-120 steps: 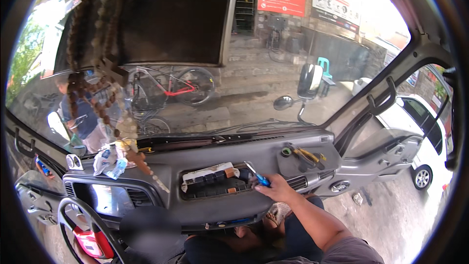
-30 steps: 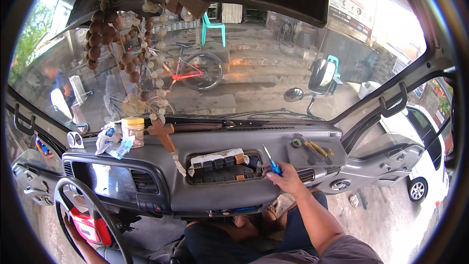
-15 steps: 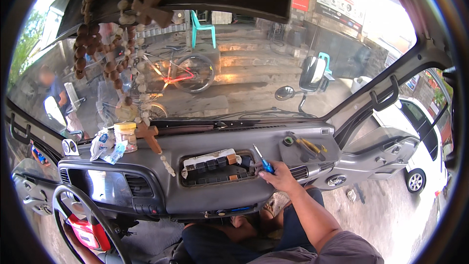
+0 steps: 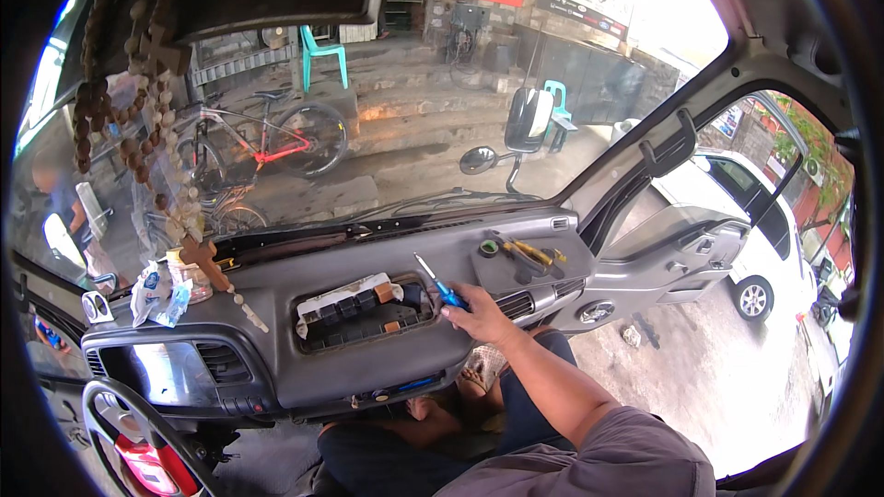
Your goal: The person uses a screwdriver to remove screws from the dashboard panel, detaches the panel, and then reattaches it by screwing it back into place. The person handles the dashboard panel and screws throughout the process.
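Note:
My right hand is closed around the blue handle of a screwdriver, its metal shaft pointing up and to the left. The hand is just above the dashboard, at the right end of a rectangular opening. Inside that opening lie a white-edged part, black blocks and orange-brown pieces. The screwdriver's tip is over the dashboard's top, apart from the parts in the opening. My left hand does not show.
Pliers and a green-centred roll of tape lie on the dash at the right. A hanging rosary, a jar and a plastic packet are at the left, above the steering wheel.
The view has swung to the right, so the dashboard appears further left. My right hand still holds the screwdriver near the opening. A forearm by the steering wheel has gone from sight.

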### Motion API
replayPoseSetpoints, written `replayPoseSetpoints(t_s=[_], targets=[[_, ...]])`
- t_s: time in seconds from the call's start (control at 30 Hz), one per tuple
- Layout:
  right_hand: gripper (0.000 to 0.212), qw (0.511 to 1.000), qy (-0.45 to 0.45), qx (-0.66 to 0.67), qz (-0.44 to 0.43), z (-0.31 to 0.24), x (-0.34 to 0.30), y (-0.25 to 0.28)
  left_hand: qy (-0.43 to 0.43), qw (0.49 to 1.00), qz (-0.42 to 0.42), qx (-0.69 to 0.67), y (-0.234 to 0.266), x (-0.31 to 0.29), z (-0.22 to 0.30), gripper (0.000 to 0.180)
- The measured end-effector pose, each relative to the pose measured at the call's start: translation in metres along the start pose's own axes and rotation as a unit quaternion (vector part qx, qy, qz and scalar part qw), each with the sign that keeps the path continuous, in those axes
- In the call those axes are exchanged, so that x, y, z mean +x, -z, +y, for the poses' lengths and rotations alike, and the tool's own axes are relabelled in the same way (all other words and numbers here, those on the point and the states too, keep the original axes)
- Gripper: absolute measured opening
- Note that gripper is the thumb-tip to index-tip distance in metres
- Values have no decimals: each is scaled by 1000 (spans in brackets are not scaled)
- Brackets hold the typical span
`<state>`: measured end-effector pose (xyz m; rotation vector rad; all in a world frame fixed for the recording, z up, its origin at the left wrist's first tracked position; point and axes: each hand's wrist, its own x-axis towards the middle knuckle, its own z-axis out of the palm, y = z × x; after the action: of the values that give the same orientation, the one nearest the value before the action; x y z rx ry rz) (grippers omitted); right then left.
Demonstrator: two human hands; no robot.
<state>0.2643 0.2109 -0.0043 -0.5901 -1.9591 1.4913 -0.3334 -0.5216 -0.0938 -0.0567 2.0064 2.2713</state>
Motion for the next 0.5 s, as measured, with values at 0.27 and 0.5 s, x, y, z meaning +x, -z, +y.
replayPoseSetpoints(t_s=[0.27,0.5], targets=[[29,961,48,-249,114,-29,-8,1,37,990,-133,-16,-3,-41,25,77],[32,869,51,-443,212,-58,-28,115,-13,997,72,-36,-16,-93,25,43]])
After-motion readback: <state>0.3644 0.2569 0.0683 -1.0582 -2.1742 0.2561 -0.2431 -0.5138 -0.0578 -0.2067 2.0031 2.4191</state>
